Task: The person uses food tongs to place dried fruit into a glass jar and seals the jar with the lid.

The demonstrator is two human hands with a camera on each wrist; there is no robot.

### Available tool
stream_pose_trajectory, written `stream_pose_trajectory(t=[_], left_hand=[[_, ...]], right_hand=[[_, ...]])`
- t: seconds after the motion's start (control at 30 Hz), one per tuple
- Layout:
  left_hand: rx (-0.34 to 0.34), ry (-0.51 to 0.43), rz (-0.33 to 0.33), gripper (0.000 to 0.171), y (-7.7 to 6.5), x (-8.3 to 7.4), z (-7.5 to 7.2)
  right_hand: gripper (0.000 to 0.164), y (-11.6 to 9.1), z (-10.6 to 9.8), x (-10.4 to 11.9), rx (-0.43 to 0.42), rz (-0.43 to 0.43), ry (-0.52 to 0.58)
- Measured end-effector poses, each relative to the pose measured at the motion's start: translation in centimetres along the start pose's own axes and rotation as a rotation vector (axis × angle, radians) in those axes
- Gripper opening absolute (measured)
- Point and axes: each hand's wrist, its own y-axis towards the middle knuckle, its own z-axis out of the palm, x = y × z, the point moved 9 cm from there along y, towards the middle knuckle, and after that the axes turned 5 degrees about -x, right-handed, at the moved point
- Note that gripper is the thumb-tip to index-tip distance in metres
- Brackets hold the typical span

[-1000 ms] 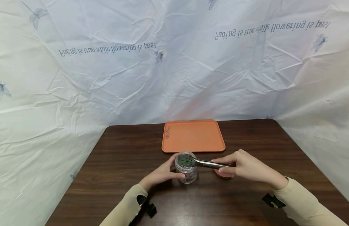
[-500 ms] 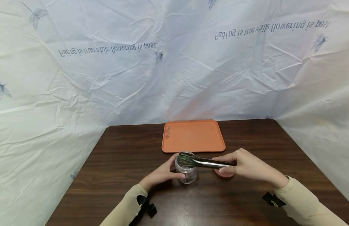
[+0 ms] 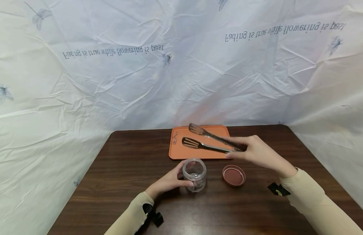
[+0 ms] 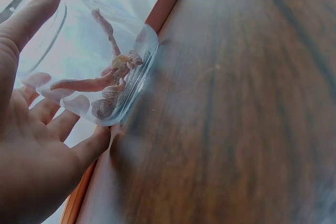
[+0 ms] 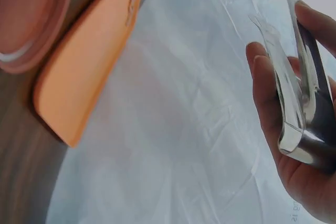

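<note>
My left hand (image 3: 169, 179) holds a clear jar (image 3: 199, 182) upright on the table, with thumb and fingers on either side of it. The jar has no lid on. Inside, near its bottom, lie pinkish-brown stick-like pieces (image 4: 86, 84), some seemingly wrapped. In my right hand (image 3: 259, 154) are metal tongs (image 3: 213, 148) with slotted ends. The two arms of the tongs stand apart over the orange tray (image 3: 176, 152), with nothing seen between them. Small pieces (image 3: 174, 141) lie at the tray's left side.
A reddish-brown round lid (image 3: 234, 176) lies on the dark wooden table (image 3: 134, 163) to the right of the jar. Behind the table hangs a wrinkled white sheet (image 3: 134, 85) with printed words.
The right hand has lifted the tongs from the jar's mouth up and away over the tray, and their arms have spread apart. The lid shows fully now. The left hand stays on the jar.
</note>
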Motion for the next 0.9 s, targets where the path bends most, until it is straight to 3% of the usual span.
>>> stream_pose_trajectory(t=[0.2,0.33,0.67,0.9], left_hand=[[0.0,-0.018,-0.002,0.087,0.1,0.2,0.0],[0.007,-0.021,0.018,0.087,0.2,0.0,0.1],[0.001,-0.017,0.002,0.086,-0.1,0.1,-0.1],[0.001,-0.013,-0.002,0.086,0.0,0.1,0.0]], right_hand=[[0.065,2.4,-1.7,0.6,-0.092,-0.07,-0.047],[0.067,4.1,-1.4,0.3,-0.09,-0.077,-0.055],[0.07,8.8,3.0,-2.2,-0.015,-0.025,0.013],[0.066,11.9,6.2,-3.6,0.014,-0.037,-0.066]])
